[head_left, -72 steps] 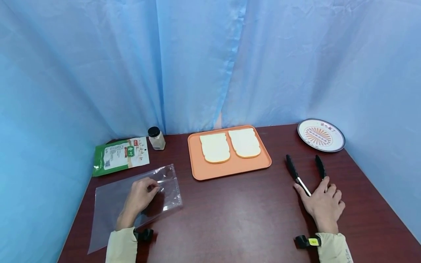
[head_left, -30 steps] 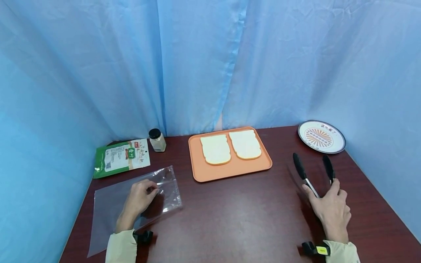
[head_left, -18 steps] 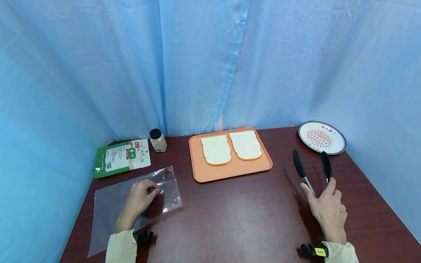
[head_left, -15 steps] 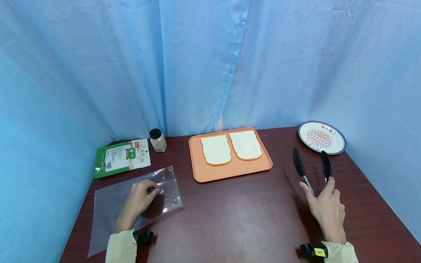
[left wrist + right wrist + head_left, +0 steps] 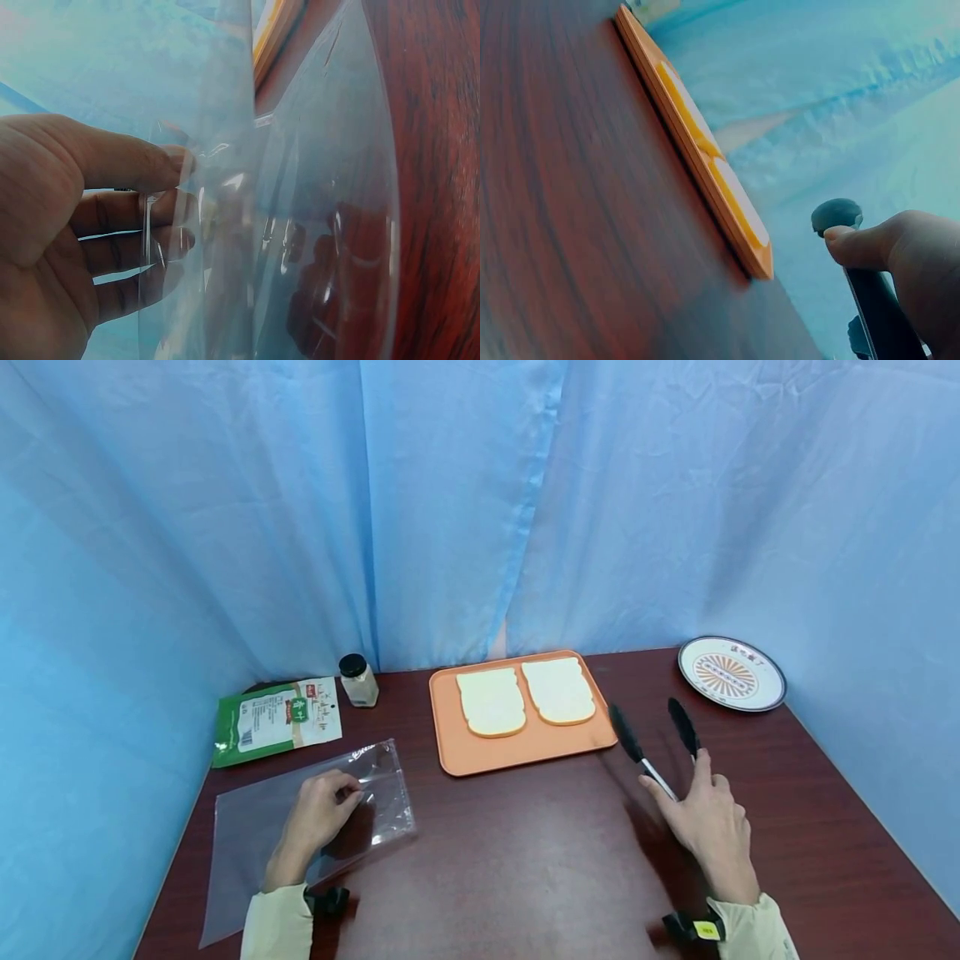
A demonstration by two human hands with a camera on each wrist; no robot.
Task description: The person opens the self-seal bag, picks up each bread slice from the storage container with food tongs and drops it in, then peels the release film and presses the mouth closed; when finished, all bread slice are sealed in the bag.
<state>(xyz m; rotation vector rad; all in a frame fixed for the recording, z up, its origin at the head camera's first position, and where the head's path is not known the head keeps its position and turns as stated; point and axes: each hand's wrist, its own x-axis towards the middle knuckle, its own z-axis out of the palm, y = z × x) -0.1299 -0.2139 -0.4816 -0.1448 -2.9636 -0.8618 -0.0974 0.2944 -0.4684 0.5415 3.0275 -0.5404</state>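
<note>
In the head view my left hand (image 5: 317,818) pinches the upper layer of a clear plastic bag (image 5: 255,827) lying at the left of the table. The left wrist view shows its thumb and fingers (image 5: 131,161) at the edge of the clear film (image 5: 322,150). My right hand (image 5: 708,831) holds black-tipped tongs (image 5: 627,733) by their arms, the tips spread apart with nothing between them. The left tip appears beside the right edge of an orange tray (image 5: 480,760). Two bread slices (image 5: 491,702) lie side by side on that tray.
A green and white packet (image 5: 273,718) lies at the back left, beside a small jar with a black lid (image 5: 358,681). A patterned plate (image 5: 731,693) lies at the back right. Blue curtains (image 5: 450,510) stand around the table.
My right hand has taken up the tongs from the table and carried them leftward, towards the tray. My left hand has stayed in place on the bag.
</note>
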